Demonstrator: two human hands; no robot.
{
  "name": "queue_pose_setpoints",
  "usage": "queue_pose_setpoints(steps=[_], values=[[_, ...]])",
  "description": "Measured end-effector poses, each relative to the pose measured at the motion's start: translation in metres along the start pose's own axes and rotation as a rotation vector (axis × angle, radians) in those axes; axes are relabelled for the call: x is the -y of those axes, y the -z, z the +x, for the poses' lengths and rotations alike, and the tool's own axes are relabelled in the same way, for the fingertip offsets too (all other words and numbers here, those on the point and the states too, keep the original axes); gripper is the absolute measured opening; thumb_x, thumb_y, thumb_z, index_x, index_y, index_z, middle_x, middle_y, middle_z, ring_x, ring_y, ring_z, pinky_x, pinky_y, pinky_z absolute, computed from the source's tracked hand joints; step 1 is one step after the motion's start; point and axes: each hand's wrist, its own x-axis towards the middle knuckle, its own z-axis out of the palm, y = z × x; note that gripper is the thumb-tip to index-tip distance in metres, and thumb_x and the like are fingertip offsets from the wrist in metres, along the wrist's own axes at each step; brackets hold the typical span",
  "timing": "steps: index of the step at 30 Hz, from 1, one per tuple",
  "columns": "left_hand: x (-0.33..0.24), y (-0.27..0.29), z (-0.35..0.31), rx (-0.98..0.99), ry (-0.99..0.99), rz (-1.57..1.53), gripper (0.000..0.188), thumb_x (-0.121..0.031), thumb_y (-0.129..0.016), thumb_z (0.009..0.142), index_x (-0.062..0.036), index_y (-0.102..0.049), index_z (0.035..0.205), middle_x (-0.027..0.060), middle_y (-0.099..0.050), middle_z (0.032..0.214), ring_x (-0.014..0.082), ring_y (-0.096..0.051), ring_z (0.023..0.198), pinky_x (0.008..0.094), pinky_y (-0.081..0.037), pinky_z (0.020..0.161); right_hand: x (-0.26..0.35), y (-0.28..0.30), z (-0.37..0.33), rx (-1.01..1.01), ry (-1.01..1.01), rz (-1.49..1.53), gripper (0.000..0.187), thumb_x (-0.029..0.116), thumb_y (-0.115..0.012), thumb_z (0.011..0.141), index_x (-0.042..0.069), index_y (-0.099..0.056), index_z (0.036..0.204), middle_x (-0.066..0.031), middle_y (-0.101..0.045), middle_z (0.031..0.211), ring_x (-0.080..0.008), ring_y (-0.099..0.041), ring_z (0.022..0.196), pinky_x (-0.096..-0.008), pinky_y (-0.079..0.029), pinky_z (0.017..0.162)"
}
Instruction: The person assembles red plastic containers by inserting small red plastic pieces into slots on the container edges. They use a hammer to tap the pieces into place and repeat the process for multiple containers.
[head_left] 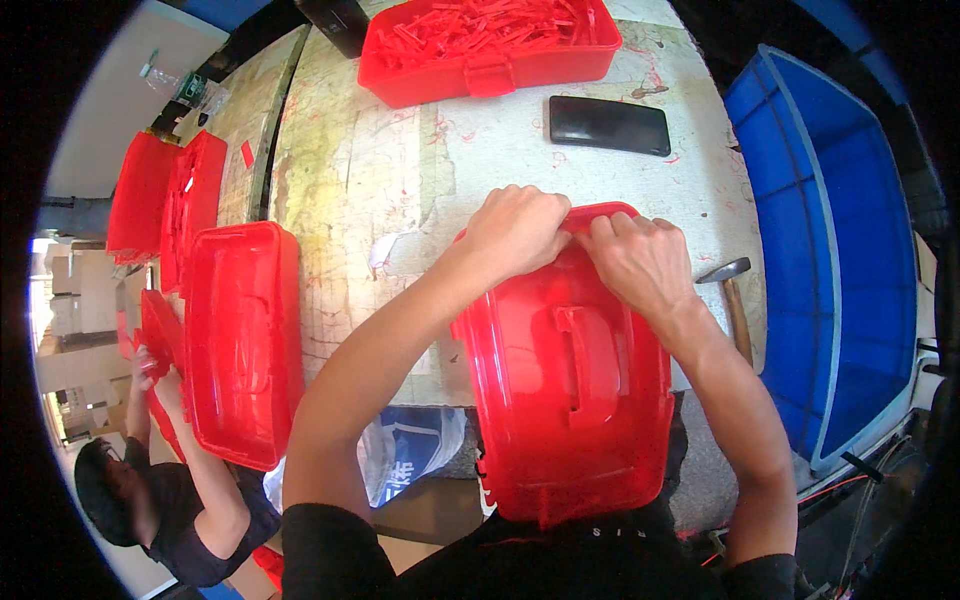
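A red plastic toolbox lid (540, 430) with a raised handle in its middle leans against my body at the table's near edge. My left hand (520, 230) grips its far rim with the fingers curled over. Close beside it, my right hand (640, 260) is closed on the same rim. Both thumbs meet near the middle of that edge, and the fingers hide what lies under them.
A red bin (490, 75) of red plastic scraps stands at the back, near a black phone (609, 125). A hammer (738, 310) lies right, beside a blue crate (800, 250). At left are red toolbox parts (243, 345) and a co-worker (190, 510) holding red pieces.
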Motion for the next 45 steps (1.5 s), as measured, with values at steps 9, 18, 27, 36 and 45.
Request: queue_pose_setpoints(steps=[9, 18, 27, 36, 45], values=[[0.003, 0.000, -0.003, -0.003, -0.029, 0.019, 0.023, -0.020, -0.065, 0.082, 0.0013, -0.066, 0.089, 0.0261, -0.067, 0.078, 0.0434, -0.067, 0.078, 0.0506, -0.053, 0.074, 0.001, -0.002, 0.004, -0.013, -0.030, 0.036, 0.017, 0.024, -0.064, 0.087, 0.011, -0.062, 0.075, -0.0044, -0.066, 0.067, -0.0190, -0.069, 0.060, -0.0324, -0.055, 0.054], [-0.006, -0.005, -0.005, -0.089, 0.010, 0.101, 0.022, -0.016, -0.064, 0.076, 0.0012, -0.066, 0.090, 0.0257, -0.066, 0.074, 0.0433, -0.066, 0.072, 0.0509, -0.053, 0.069, 0.019, 0.015, 0.023, 0.152, 0.064, -0.239, 0.007, 0.013, -0.063, 0.082, 0.011, -0.063, 0.076, -0.0053, -0.066, 0.067, -0.0171, -0.068, 0.058, -0.0299, -0.053, 0.051], [-0.007, -0.009, -0.004, -0.106, 0.012, 0.103, 0.020, -0.015, -0.064, 0.076, 0.0009, -0.066, 0.089, 0.0268, -0.066, 0.073, 0.0436, -0.067, 0.071, 0.0517, -0.054, 0.068, 0.023, 0.001, 0.018, 0.202, -0.221, -0.118, 0.008, 0.014, -0.061, 0.085, 0.009, -0.068, 0.084, -0.0074, -0.071, 0.072, -0.0192, -0.073, 0.065, -0.0322, -0.057, 0.054], [-0.003, -0.005, -0.002, -0.127, -0.001, 0.095, 0.021, -0.014, -0.064, 0.072, -0.0010, -0.067, 0.088, 0.0259, -0.067, 0.077, 0.0431, -0.067, 0.074, 0.0513, -0.054, 0.072, 0.021, 0.014, 0.025, 0.195, -0.144, -0.104, 0.010, 0.014, -0.062, 0.084, 0.010, -0.071, 0.081, -0.0061, -0.073, 0.077, -0.0209, -0.073, 0.069, -0.0349, -0.057, 0.057], [0.001, -0.006, 0.000, -0.039, -0.028, 0.114, 0.022, -0.017, -0.063, 0.076, -0.0016, -0.067, 0.092, 0.0254, -0.068, 0.083, 0.0418, -0.068, 0.081, 0.0520, -0.054, 0.074, 0.014, 0.007, 0.020, 0.201, -0.001, -0.174, 0.011, 0.015, -0.061, 0.085, 0.011, -0.070, 0.080, -0.0067, -0.073, 0.077, -0.0192, -0.073, 0.072, -0.0346, -0.057, 0.058]])
